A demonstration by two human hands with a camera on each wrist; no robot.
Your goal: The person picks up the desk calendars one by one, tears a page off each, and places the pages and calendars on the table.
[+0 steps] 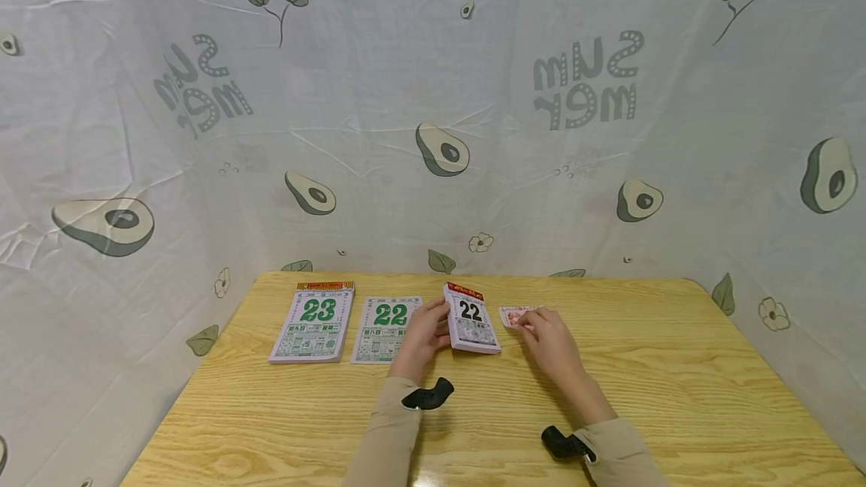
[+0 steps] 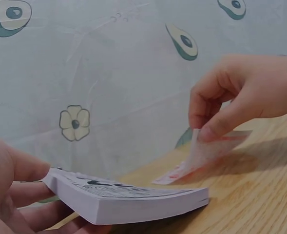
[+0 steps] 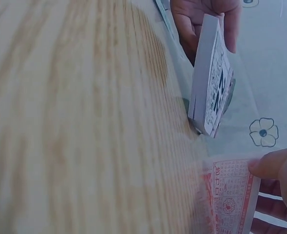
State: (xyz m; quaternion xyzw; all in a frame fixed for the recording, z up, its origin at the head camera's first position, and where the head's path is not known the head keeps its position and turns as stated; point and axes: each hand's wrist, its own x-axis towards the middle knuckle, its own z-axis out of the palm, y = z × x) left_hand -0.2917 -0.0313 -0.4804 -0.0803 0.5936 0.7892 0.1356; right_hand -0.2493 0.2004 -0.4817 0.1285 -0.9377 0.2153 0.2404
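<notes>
My left hand (image 1: 425, 329) grips the left edge of a small tear-off calendar (image 1: 475, 328) showing a black 22 under a red header. That pad is tilted, its left side raised above the wooden table, as the left wrist view shows. To its right, my right hand (image 1: 553, 344) pinches a loose calendar sheet (image 1: 512, 316) with red print between thumb and fingers. In the left wrist view the sheet (image 2: 206, 152) is bent upward where it is pinched, its far part low by the tabletop. Red text and a grid show on the sheet (image 3: 231, 195) in the right wrist view.
Left of my hands lies a thick calendar pad (image 1: 314, 325) with a green 23. Beside it is a loose sheet (image 1: 379, 333) with a green 22, partly behind my left hand. A printed curtain (image 1: 379, 96) hangs round the wooden table (image 1: 649, 374).
</notes>
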